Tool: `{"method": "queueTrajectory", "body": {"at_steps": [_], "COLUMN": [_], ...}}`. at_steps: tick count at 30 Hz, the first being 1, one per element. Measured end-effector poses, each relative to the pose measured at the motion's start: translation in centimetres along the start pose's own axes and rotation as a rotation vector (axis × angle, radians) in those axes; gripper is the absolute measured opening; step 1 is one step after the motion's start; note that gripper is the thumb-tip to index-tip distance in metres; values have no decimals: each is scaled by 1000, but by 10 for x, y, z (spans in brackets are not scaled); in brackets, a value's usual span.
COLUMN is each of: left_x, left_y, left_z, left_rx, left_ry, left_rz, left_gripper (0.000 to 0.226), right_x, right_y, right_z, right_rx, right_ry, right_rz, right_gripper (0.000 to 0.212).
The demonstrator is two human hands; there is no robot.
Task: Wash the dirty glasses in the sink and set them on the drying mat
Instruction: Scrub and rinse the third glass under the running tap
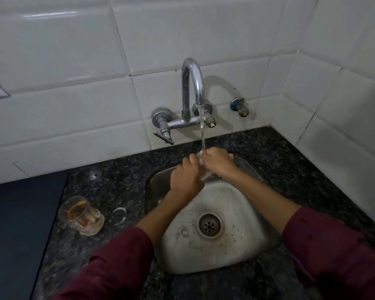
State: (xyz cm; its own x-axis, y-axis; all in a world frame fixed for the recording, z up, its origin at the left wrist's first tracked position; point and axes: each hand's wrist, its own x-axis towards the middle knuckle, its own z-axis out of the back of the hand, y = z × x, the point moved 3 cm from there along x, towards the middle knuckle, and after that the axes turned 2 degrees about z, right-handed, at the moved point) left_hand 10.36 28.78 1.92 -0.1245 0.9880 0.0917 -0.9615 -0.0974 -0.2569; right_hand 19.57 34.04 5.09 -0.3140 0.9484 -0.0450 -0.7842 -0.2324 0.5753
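- Now you are rinsing: your left hand (185,182) and right hand (218,162) both grip a clear drinking glass (205,174) under the tap's running stream (202,135), above the steel sink (236,252), centre frame.
- Next, likely carry it to the dark mat (20,224) at lower left; wet glass slips.
- The stained glass (82,216) lies unwashed on the granite counter (117,185).

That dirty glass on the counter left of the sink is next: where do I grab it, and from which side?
Grip the dirty glass round its side wall near the middle, coming from the right with the left hand. It appears to lean with its rim up-left, so wrap the wall rather than pinching the stained rim.
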Motion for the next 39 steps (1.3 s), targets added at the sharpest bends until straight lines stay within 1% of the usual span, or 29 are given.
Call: {"method": "queueTrajectory", "body": {"at_steps": [1,2,3,4,5,6,7,8,9,10,12,14,16,18,19,20,21,22,23,25,26,28,30,32,34,35,37,39], "left_x": [-1,1,5,8,9,10,11,10,11,12,12,10,6,3,1,-2,-7,-12,-17,-26,-29,-33,-37,-41,-42,-43,-45,-47], "left_y": [0,3,10,16,21,28,32,33,34,33,29,24,19,13,9,5,1,-2,-3,-3,-3,-2,-1,1,5,6,10,13], "left_z": [-3,-5,-7,-5,-3,-5,-9,-12,-16,-19,-23,-30,-41,-55,-63,-70,-74,-79,-82,-91,-92,-91,-90,-90,-93,-92,-95,-94], "left_rx": [-16,-95,-253,-482,-758,-1001,-1166,-1238,-1223,-1170,-970,-759,-564,-520,-586,-709,-842,-967,-1056,-1132,-1163,-1239,-1314,-1359,-1372,-1383,-1386,-1422], "left_ry": [-48,-47,13,135,278,407,500,547,537,488,371,303,316,398,457,505,546,584,635,763,828,924,984,1007,1012,1005,976,934], "left_rz": [-21,-37,-41,-25,-10,1,22,33,47,54,76,132,174,194,182,178,203,264,365,584,666,745,774,805,847,861,876,877], "left_gripper": [65,69,74,78,75,65,50,39,34,36,55,72,80,80,75,62,43,27,21,25,24,23,28,36,31,30,40,38], "right_x": [0,-1,-2,-4,-6,-9,-9,-10,-9,-9,-8,-7,-3,-2,-3,-6,-9,-11,-14,-18,-20,-24,-27,-30,-32,-33,-38,-44], "right_y": [1,2,1,-2,-4,-7,-10,-14,-17,-19,-19,-22,-31,-44,-50,-55,-59,-62,-65,-67,-69,-74,-78,-81,-82,-82,-81,-78], "right_z": [1,1,2,3,3,2,-1,-5,-9,-12,-16,-21,-27,-37,-43,-48,-53,-57,-59,-61,-62,-66,-70,-74,-77,-78,-81,-82], "right_rx": [-8,15,65,128,186,230,255,265,254,224,92,-39,-35,27,59,89,111,120,123,128,142,218,289,344,398,426,485,574], "right_ry": [6,6,4,7,16,33,53,63,53,36,21,74,124,160,177,199,225,248,269,296,303,309,297,284,274,268,268,270], "right_rz": [10,45,101,179,267,344,394,406,389,356,242,81,-68,-181,-225,-263,-281,-294,-301,-318,-331,-374,-395,-407,-421,-423,-448,-486], "right_gripper": [42,42,41,40,38,37,36,36,38,39,43,48,52,51,47,43,38,33,27,22,21,20,22,21,20,21,24,25]}}
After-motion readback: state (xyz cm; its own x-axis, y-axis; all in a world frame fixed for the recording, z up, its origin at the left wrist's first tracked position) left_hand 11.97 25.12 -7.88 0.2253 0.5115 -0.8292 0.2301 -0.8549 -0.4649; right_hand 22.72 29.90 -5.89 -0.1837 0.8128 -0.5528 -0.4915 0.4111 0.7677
